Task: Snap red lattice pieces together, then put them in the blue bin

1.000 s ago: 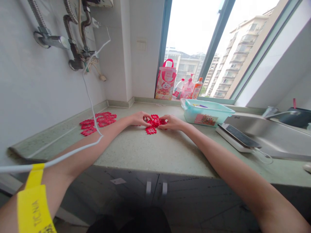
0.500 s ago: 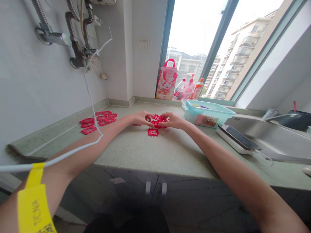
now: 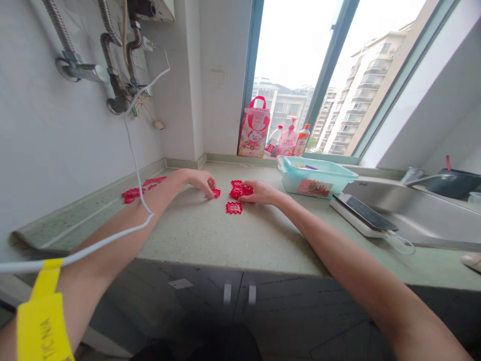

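Observation:
On the countertop, my left hand (image 3: 203,182) pinches the edge of a small red interlocking plastic tile (image 3: 217,193), its fingertips curled down. My right hand (image 3: 260,192) grips joined red tiles (image 3: 239,190) from their right side, thumb in front; part of them is hidden behind my fingers. A flat square red tile (image 3: 234,207) with toothed edges and an open middle lies just in front of these. Farther left, beyond my left forearm, is a spread of more red tiles (image 3: 131,194), partly covered by the arm.
A white cable (image 3: 140,170) with a yellow tag (image 3: 41,321) crosses over my left forearm. To the right stand a teal plastic basket (image 3: 323,173), a phone (image 3: 363,211) on a white box and a steel sink (image 3: 413,225). Bottles (image 3: 287,141) line the windowsill.
My left hand has moved left, away from the joined red tiles, to a separate tile. My right hand stays on the joined tiles. The view has shifted slightly.

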{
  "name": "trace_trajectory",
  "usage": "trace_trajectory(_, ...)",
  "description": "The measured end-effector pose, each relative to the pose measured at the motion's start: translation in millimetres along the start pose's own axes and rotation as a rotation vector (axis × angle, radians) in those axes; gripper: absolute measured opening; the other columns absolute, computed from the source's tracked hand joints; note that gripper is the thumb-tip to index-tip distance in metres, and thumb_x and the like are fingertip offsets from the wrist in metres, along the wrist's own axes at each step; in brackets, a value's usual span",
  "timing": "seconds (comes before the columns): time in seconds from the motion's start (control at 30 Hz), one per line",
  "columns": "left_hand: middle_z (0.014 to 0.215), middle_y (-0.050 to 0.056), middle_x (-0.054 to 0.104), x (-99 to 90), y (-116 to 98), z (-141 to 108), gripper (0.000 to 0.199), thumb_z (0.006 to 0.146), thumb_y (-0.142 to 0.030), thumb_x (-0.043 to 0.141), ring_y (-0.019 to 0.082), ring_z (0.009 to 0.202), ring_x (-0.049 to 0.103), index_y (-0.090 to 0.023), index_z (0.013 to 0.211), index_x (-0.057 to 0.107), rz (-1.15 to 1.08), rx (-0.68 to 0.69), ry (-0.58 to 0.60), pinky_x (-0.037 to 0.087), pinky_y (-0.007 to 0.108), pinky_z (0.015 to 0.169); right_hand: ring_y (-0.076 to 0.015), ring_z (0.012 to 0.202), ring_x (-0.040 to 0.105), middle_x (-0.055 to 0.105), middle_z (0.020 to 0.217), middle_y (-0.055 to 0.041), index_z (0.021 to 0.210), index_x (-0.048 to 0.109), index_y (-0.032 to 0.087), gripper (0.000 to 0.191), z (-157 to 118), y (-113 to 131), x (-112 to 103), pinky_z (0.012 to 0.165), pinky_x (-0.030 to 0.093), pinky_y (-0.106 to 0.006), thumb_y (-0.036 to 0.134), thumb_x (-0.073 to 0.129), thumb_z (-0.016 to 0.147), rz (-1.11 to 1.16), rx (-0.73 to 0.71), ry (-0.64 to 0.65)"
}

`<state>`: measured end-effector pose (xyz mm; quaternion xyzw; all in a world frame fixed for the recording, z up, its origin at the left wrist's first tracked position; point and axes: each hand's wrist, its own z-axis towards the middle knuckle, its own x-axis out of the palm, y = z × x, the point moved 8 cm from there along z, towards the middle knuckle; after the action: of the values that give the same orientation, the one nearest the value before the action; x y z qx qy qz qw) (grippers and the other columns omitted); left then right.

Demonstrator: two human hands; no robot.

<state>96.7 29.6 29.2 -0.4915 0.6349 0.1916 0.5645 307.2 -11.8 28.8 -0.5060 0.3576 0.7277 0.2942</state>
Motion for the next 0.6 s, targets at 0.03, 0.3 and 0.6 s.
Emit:
trace_trajectory(0.03, 0.099, 0.005, 0.078, -2.9, -3, 1, 0.049, 0.059, -0.051, 0.083, 0.024, 0.092, 0.068, -0.020, 0.096, 0.075, 0.009, 0.011, -0.029, 0.045, 0.027, 0.072, -0.0265, 0.097, 0.071, 0.077, 0.105, -0.0084, 0.126, 0.071, 0.022, 0.053, 0, 0, 1, 0.084, 0.050, -0.033, 0.056, 0.075, 0.086, 0.010, -0.002, -0.001)
trace_trajectory(0.3, 0.090, 0.003, 0.076, -5.7, -30, 9, 0.046, 0.062, -0.055, 0.083, 0.020, 0.082, 0.066, -0.021, 0.091, 0.074, -0.068, 0.156, -0.140, 0.044, 0.028, 0.070, -0.0264, 0.114, 0.071, 0.076, 0.125, -0.0064, 0.137, 0.069, 0.030, 0.050, 3, 10, 6, 0.100, 0.051, -0.036, 0.051, 0.073, 0.091, 0.033, -0.120, -0.063)
trace_trajectory(0.6, 0.091, 0.004, 0.071, 3.0, 4, 20, 0.044, 0.064, -0.052, 0.079, 0.018, 0.078, 0.059, -0.019, 0.092, 0.069, -0.133, 0.142, -0.488, 0.040, 0.027, 0.068, -0.0234, 0.098, 0.072, 0.079, 0.109, -0.0047, 0.119, 0.080, 0.031, 0.031, -2, 12, -17, 0.092, 0.053, -0.034, 0.036, 0.075, 0.089, -0.047, -0.273, -0.212)
